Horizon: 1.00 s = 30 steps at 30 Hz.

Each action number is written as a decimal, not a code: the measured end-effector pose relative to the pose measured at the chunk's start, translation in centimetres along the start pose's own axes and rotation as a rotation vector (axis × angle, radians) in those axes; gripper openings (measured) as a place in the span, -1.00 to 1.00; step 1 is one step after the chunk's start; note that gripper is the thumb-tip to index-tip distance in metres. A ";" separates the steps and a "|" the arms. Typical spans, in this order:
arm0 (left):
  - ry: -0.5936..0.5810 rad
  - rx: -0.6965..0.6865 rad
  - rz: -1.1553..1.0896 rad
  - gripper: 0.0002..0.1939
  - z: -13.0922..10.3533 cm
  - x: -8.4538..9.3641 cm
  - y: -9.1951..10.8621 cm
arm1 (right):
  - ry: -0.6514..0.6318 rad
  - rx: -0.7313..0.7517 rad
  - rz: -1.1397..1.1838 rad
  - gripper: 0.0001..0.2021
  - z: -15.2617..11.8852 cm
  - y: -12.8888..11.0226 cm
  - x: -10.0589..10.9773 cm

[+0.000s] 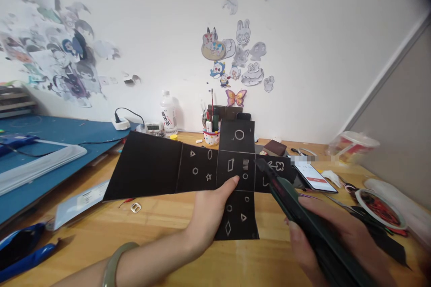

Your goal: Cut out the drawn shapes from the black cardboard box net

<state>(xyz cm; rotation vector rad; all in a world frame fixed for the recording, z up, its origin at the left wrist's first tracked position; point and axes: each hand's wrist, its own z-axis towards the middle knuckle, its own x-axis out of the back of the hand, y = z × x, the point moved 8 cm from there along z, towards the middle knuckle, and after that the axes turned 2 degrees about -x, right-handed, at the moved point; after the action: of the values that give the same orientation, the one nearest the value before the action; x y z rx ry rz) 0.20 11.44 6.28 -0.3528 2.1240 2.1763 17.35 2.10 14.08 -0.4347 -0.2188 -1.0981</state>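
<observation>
A black cardboard sheet, shaped like an unfolded box, is held up over the table. Silver outlines cover several of its panels: circles, triangles, a star, a diamond and a flower. My left hand grips it near the middle, thumb on the front and fingers hidden behind. In my right hand is a thick, dark green and black pen-shaped tool with a tapered tip. That tip lies over the seam by the flower panel; I cannot tell whether it touches the card.
Behind the card stand a pen cup and a water bottle. Right of it are a phone, a round container and scissors. On the left lie a blue mat and a blue-handled tool.
</observation>
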 end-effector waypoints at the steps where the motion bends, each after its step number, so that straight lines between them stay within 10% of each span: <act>1: -0.003 0.002 0.005 -0.53 -0.1 0.0 0.0 | 0.027 0.022 -0.005 -0.82 0.0 -0.3 0.0; 30: -0.141 -0.012 0.495 -0.59 0.1 1.0 -1.8 | -0.058 0.326 0.091 -0.73 -0.8 -3.2 -1.5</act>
<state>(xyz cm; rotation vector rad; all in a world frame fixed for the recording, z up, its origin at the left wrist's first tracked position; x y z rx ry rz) -0.35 11.48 4.35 0.3586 2.3026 2.3597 13.81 1.70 13.52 -0.1833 -0.4185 -0.9402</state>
